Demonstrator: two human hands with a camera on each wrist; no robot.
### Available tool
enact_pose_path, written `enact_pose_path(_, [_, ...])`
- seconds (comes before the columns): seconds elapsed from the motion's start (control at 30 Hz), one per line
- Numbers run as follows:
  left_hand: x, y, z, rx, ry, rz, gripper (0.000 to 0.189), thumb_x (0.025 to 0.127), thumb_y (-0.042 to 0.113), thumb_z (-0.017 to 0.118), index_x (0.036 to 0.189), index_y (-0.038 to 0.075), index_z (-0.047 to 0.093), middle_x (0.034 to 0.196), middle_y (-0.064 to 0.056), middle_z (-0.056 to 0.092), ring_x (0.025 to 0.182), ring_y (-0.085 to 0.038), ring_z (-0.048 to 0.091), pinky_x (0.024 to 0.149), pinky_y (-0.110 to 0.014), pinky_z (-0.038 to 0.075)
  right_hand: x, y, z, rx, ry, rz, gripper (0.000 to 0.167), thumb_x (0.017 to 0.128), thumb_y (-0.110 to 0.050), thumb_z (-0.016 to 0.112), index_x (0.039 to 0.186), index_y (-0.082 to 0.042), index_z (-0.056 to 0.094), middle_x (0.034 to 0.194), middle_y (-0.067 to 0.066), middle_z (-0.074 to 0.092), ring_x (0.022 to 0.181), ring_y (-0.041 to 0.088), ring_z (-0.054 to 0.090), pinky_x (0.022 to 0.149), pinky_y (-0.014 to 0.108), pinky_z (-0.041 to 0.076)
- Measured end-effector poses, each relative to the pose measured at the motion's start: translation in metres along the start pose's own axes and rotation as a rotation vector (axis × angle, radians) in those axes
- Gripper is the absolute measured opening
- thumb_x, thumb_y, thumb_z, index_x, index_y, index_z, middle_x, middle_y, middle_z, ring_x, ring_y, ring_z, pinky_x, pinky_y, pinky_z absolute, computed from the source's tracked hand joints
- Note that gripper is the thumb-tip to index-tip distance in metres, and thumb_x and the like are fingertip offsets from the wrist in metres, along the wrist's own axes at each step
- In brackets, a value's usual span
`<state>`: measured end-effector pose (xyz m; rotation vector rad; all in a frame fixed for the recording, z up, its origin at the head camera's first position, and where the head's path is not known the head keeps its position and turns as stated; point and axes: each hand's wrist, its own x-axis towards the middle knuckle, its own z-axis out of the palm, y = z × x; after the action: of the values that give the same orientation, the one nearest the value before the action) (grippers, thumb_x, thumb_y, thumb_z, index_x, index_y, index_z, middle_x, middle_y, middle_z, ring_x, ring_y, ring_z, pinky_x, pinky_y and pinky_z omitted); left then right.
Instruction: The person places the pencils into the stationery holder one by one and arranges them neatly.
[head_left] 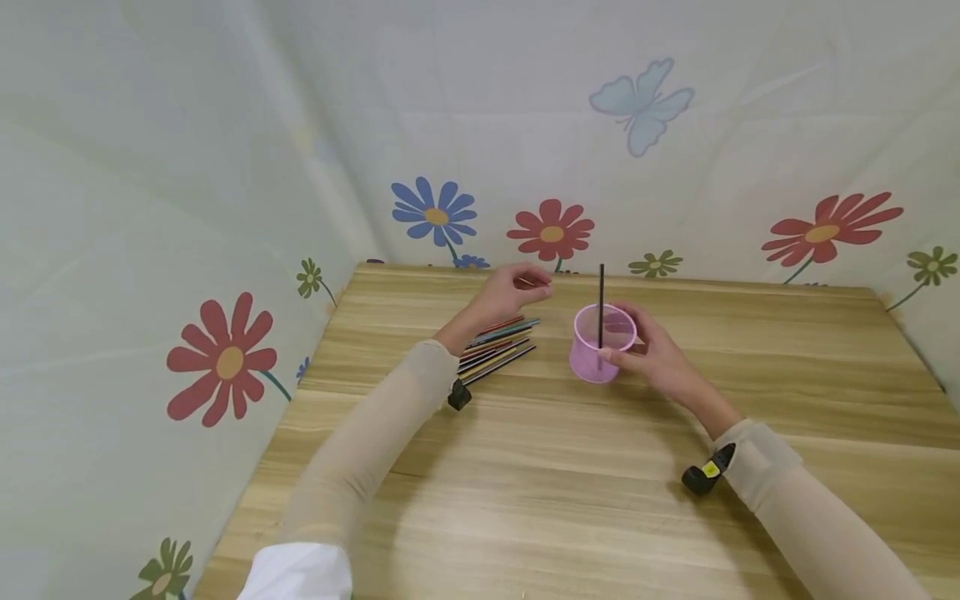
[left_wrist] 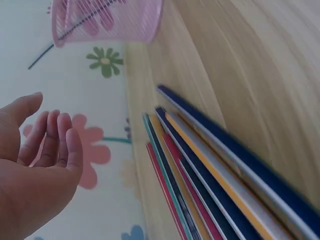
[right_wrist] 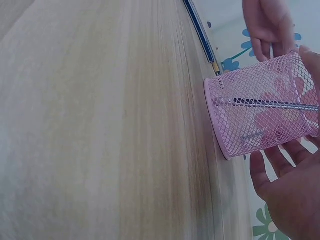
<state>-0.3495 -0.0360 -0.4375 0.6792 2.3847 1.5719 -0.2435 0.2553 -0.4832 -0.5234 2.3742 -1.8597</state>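
A pink mesh pencil cup (head_left: 596, 367) stands upright on the wooden table, with my right hand (head_left: 660, 358) gripping its right side. In the right wrist view, the fingers and thumb of that hand curve around the mesh (right_wrist: 260, 117). One dark pencil (head_left: 601, 292) stands in the cup, its upper part rising above the rim. My left hand (head_left: 512, 292) hovers left of the cup, fingers loosely bent and holding nothing, as the left wrist view of this hand (left_wrist: 42, 165) also shows. Below it lies a bunch of coloured pencils (head_left: 498, 342), partly hidden by the left wrist.
The wooden table (head_left: 525, 500) reaches back to a pale curtain (head_left: 510, 125) printed with flowers and a butterfly. Another stretch of curtain hangs along the left edge. A small black camera (head_left: 705, 477) sits on the right wrist, another (head_left: 459, 395) on the left.
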Motion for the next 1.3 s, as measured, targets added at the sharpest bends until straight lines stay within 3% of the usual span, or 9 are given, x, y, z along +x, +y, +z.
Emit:
enact_pose_path(0.3, [-0.012, -0.039, -0.027, 0.126, 0.025, -0.063, 0.019, 0.1, 0.02, 0.077, 0.114, 0.007, 0.076, 0.11, -0.004, 0.073, 0.102, -0.022, 0.067, 0.091, -0.037, 0.057, -0.002, -0.001, 0.001, 0.006, 0.001, -0.005, 0.08, 0.093, -0.005, 0.081, 0.16, -0.006, 0.036, 0.153, 0.02, 0.049, 0.138, 0.042, 0.051, 0.103, 0.028, 0.053])
enact_pose_path(0.57, [-0.019, -0.06, -0.033, 0.206, 0.018, -0.121, 0.018, 0.098, 0.021, 0.079, 0.111, 0.009, 0.077, 0.107, -0.005, 0.072, 0.099, -0.023, 0.068, 0.091, -0.039, 0.057, -0.003, 0.0, 0.001, 0.019, 0.002, -0.002, 0.081, 0.093, -0.004, 0.081, 0.16, -0.005, 0.036, 0.153, 0.021, 0.049, 0.138, 0.043, 0.051, 0.102, 0.026, 0.053])
enact_pose_path(0.83, [-0.017, -0.068, -0.033, 0.232, 0.007, -0.151, 0.017, 0.099, 0.02, 0.078, 0.113, 0.01, 0.076, 0.108, -0.006, 0.072, 0.1, -0.023, 0.067, 0.093, -0.039, 0.056, -0.001, -0.002, 0.001, -0.008, -0.002, -0.007, 0.081, 0.094, -0.007, 0.082, 0.16, -0.006, 0.036, 0.153, 0.02, 0.049, 0.139, 0.04, 0.05, 0.11, 0.045, 0.051])
enact_pose_path(1.3, [-0.014, -0.066, -0.029, 0.284, -0.037, -0.185, 0.012, 0.098, 0.011, 0.077, 0.11, 0.008, 0.076, 0.102, -0.006, 0.072, 0.095, -0.02, 0.066, 0.089, -0.034, 0.055, -0.003, 0.0, 0.0, -0.015, 0.0, 0.004, 0.08, 0.095, -0.009, 0.081, 0.161, -0.01, 0.036, 0.154, 0.017, 0.048, 0.14, 0.04, 0.05, 0.113, 0.056, 0.046])
